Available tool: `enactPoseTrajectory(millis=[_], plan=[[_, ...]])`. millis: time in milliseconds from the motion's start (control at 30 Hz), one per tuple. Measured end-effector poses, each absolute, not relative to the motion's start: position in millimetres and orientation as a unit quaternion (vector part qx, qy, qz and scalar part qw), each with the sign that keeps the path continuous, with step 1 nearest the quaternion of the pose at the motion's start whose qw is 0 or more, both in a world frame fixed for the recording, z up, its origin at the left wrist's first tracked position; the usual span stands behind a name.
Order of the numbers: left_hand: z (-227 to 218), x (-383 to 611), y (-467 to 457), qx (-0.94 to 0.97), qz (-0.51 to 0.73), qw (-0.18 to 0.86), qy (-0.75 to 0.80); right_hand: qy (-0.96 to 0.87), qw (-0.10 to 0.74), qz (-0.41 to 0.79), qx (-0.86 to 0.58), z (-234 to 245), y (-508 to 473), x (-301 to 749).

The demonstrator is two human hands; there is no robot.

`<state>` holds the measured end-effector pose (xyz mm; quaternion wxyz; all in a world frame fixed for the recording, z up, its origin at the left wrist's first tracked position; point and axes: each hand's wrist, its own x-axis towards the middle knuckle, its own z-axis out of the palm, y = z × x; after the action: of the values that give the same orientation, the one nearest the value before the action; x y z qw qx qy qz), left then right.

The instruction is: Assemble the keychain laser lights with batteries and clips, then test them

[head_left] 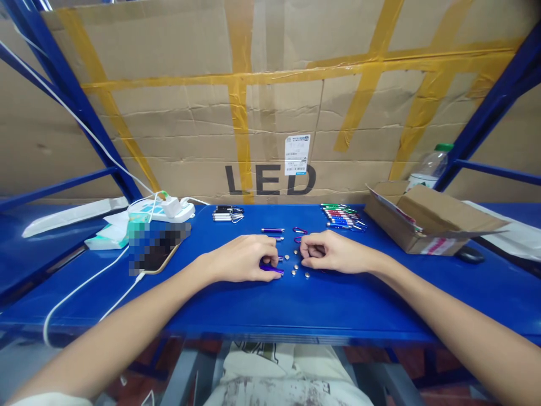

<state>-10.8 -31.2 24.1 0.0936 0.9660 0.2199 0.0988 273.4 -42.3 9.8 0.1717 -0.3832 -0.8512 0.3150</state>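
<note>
My left hand (247, 258) rests low over the blue table with its fingers bent around a purple metal tube (274, 270), which looks like a mini flashlight body. More purple tubes lie just beyond those fingers, one purple tube (273, 230) fully in sight. Between my hands several small silver button cells (296, 267) are scattered. My right hand (329, 251) is closed beside them, thumb and fingers drawn together; what they hold, if anything, is hidden. Purple end pieces with a carabiner clip (300, 230) lie by its fingertips, partly covered by the hand.
Colourful mini flashlights (341, 216) lie in a row at the back right; black and silver ones (228, 214) at the back left. An open cardboard box (422, 220) stands right, before a bottle (433, 163). A phone (163, 248), cables and a power strip (180, 211) occupy the left.
</note>
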Motion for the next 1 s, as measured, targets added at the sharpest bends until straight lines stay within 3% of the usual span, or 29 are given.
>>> enactPoseTrajectory(millis=[300, 1000], plan=[[21.3, -9.5, -32.1, 0.970, 0.103, 0.095, 0.197, -0.893, 0.102, 0.271, -0.345, 14.9, -45.7, 277.3], [18.8, -5.5, -34.7, 0.886, 0.277, 0.260, 0.265, -0.894, 0.100, 0.278, -0.336, 9.5, -48.9, 277.8]])
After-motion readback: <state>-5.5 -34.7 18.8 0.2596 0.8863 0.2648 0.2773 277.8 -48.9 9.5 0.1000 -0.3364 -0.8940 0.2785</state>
